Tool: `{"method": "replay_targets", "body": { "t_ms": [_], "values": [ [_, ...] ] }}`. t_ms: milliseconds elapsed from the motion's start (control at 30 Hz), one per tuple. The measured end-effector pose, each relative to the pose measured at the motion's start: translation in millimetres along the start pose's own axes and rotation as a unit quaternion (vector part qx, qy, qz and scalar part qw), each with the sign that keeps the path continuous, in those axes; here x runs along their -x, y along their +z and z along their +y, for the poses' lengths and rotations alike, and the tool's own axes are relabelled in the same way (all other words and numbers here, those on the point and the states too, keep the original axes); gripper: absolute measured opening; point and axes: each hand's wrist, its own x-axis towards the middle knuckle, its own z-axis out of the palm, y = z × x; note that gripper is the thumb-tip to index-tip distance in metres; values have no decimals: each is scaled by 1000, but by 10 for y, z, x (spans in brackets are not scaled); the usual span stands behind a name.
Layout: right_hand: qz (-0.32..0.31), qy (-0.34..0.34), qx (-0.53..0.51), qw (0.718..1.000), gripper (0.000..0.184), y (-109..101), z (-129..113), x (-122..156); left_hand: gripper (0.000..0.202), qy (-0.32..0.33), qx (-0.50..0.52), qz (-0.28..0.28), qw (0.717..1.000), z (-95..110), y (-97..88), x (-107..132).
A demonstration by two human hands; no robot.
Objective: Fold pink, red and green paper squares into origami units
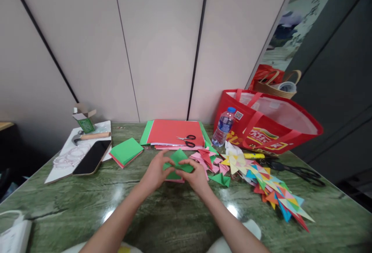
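At the centre of the frame, low over the green marbled surface (pixel 174 214), the left hand (pixel 155 174) and the right hand (pixel 198 176) meet on a folded green paper (pixel 179 158). Each grip pinches it from its own side with the thumb on top, so the paper sits between the two hands and sticks out beyond them. The fingers beneath it are hidden. A pink sheet (pixel 174 180) peeks out underneath, and the fold lines are hard to make out. Coloured folded pieces (pixel 270 187) lie to the right.
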Motion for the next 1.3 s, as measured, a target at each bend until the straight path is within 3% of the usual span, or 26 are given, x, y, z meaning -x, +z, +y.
{"method": "replay_targets", "body": {
  "t_ms": [67,167,267,433,633,833,1133,1300],
  "values": [
    [33,-1,4,999,23,-9,-27,6,32,-6,54,22,998,7,-28,2],
    [48,0,1,999,22,-24,-82,29,68,-55,176,5,983,34,-80,24],
    [34,-9,-3,999,23,-37,-128,58,81,-112,258,-9,959,76,-133,59],
    [40,-27,-13,999,25,-35,-130,74,69,-130,308,-30,942,117,-166,93],
    [-12,-6,-93,996,35,17,-95,89,45,-113,318,-28,941,76,-74,101],
    [-21,19,-12,1000,20,37,-6,73,28,-114,387,-94,910,30,29,139],
    [-52,2,-23,998,21,-56,6,-2,35,-131,363,-45,921,-41,76,120],
    [-82,-27,-58,995,52,-62,-104,67,38,-122,327,-54,936,46,4,126]
  ]
}}
